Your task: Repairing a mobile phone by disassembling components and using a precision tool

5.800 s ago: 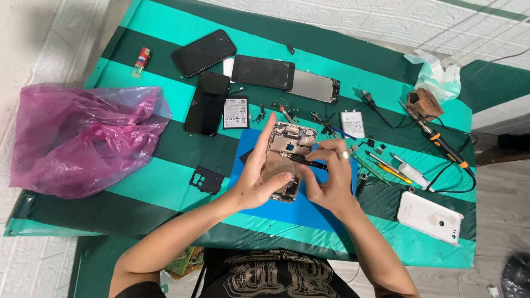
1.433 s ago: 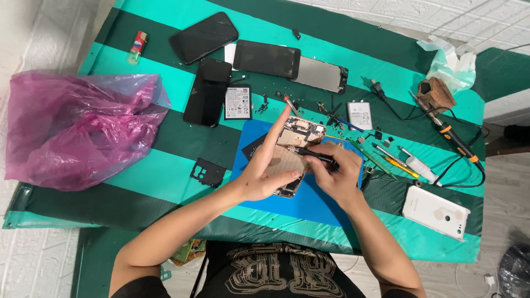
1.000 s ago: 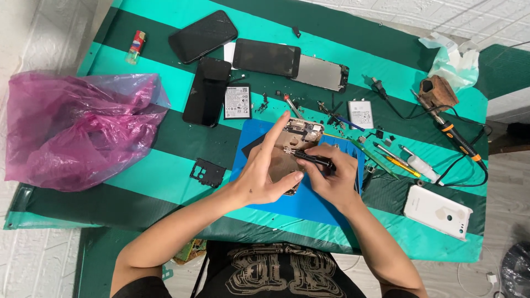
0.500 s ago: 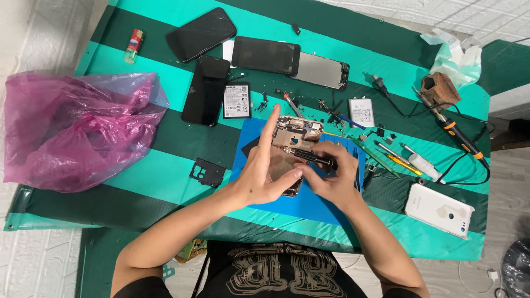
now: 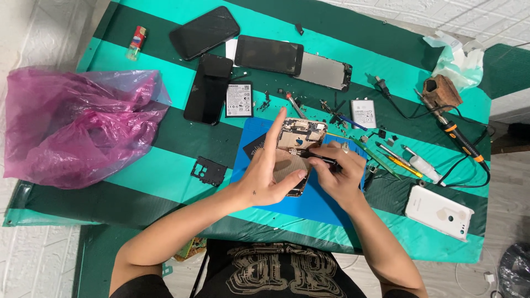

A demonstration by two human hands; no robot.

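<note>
An opened phone body (image 5: 301,138) with bare gold-coloured insides lies on a blue work mat (image 5: 309,201) in the middle of the table. My left hand (image 5: 269,174) lies along its left edge and holds it steady, index finger stretched up beside it. My right hand (image 5: 338,174) grips a thin black tool (image 5: 319,159), whose tip rests on the phone's insides near the middle.
Black phones (image 5: 205,32) and screens lie at the back, with a small battery (image 5: 239,100) and a lighter (image 5: 136,42). A pink plastic bag (image 5: 72,127) fills the left. Right side: soldering iron (image 5: 461,140), white phone back (image 5: 440,212), small battery (image 5: 364,112), loose tools.
My right hand has shifted the tool slightly across the phone's insides. My left hand stays on the phone's left edge. The camera view has drifted a little.
</note>
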